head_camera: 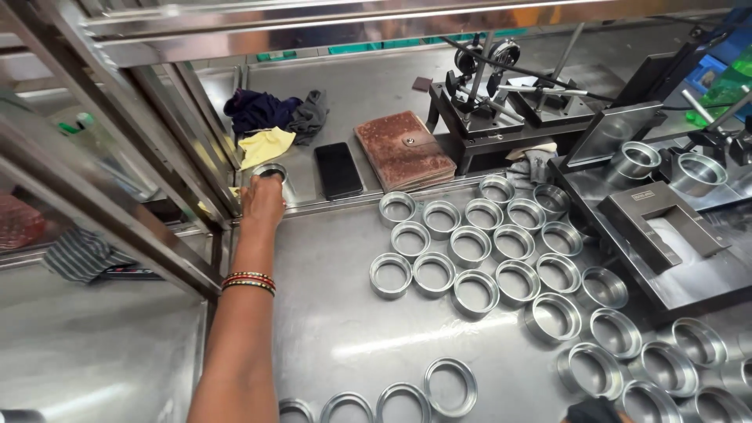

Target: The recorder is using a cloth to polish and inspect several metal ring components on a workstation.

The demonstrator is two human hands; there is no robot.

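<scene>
Left hand: my left hand (262, 200) is stretched far out, fingers closed around a metal ring (270, 171).
Right hand: I cannot see it.
Ring: it sits just left of the black phone (338, 170), close to the steel frame post (205, 133).
Grip: I would lift straight up, I think, away from the post.
Room: bare tabletop (329, 313) lies below the phone; the ring rows (486, 251) crowd its right.

A shiny steel bench (345, 329) reflects overhead light. A steel frame (157, 157) with slanted bars rises at the left, under a metal shelf (313, 23) across the top.
</scene>
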